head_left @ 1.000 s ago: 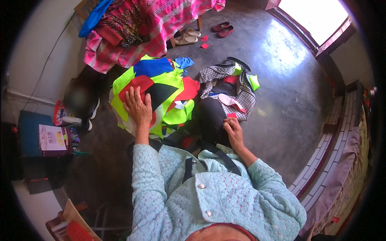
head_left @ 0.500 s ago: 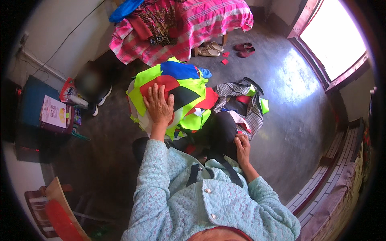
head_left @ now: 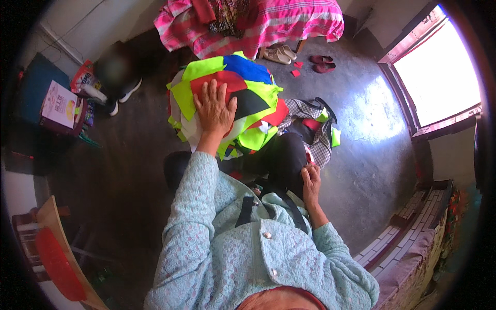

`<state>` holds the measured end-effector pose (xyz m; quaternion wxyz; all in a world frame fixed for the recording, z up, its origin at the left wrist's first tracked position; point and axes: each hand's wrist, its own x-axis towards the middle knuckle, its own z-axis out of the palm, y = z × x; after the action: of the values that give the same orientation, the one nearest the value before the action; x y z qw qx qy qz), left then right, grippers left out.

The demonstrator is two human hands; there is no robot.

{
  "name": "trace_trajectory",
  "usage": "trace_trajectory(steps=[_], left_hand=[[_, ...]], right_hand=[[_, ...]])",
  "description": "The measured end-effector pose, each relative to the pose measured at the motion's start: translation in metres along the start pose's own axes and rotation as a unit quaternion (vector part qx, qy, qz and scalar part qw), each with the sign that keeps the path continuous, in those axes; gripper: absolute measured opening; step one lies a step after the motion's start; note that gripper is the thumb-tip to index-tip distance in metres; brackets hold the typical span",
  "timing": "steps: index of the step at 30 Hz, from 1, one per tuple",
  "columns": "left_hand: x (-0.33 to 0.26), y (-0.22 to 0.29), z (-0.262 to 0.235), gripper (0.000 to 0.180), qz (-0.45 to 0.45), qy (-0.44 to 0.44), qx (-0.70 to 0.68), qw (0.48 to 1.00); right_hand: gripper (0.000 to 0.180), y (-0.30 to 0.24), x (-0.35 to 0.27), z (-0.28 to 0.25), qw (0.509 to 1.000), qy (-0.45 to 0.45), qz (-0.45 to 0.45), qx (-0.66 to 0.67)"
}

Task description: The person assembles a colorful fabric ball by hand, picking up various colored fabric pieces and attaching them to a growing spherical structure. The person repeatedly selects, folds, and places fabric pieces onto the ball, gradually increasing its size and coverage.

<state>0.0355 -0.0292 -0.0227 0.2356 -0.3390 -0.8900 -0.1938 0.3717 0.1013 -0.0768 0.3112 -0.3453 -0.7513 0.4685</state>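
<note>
A rounded heap of cloth pieces (head_left: 248, 70) rises in front of me, with neon yellow, blue, red, black and white patches overlapping. On its near side my left hand (head_left: 214, 111) lies flat, fingers spread over a red piece and touching a black one (head_left: 249, 105). My right hand (head_left: 311, 181) rests by my dark-trousered right knee (head_left: 284, 157), fingers curled and pressed together. Whatever it may hold is hidden. Just beyond that knee a black-and-white checked cloth (head_left: 321, 148) lies crumpled, with red, dark and neon yellow scraps in it.
Ahead stands a bed or table under a pink plaid cover (head_left: 289, 26). Beige shoes (head_left: 278, 55), dark red shoes (head_left: 323, 63) and red scraps (head_left: 296, 73) lie near it. Boxes (head_left: 59, 106) stand at left, a red-backed chair (head_left: 57, 263) at lower left, a bright doorway (head_left: 439, 77) at right.
My view has tilted and shifted, so the whole room sits differently in the picture. My left hand stays flat on the heap; the right stays by the knee.
</note>
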Motion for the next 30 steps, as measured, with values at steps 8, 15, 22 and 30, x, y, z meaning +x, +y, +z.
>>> trace_trajectory(steps=[8,15,22,30], left_hand=[[-0.001,0.0,0.002,0.051,-0.01,-0.004,0.01,1.0],[-0.001,0.0,0.0,0.051,-0.006,-0.006,0.008,1.0],[-0.003,-0.002,-0.01,0.05,-0.015,-0.008,-0.003,1.0],[-0.002,0.001,-0.011,0.054,-0.033,-0.005,-0.038,0.999]], right_hand=[[0.021,-0.032,0.07,0.02,0.965,-0.114,-0.139,-0.19],[0.031,-0.025,0.121,0.088,0.83,-0.264,-0.132,-0.474],[0.036,-0.013,0.157,0.125,0.906,-0.266,0.006,-0.329],[0.03,0.053,0.176,0.142,0.93,-0.157,0.214,0.254]])
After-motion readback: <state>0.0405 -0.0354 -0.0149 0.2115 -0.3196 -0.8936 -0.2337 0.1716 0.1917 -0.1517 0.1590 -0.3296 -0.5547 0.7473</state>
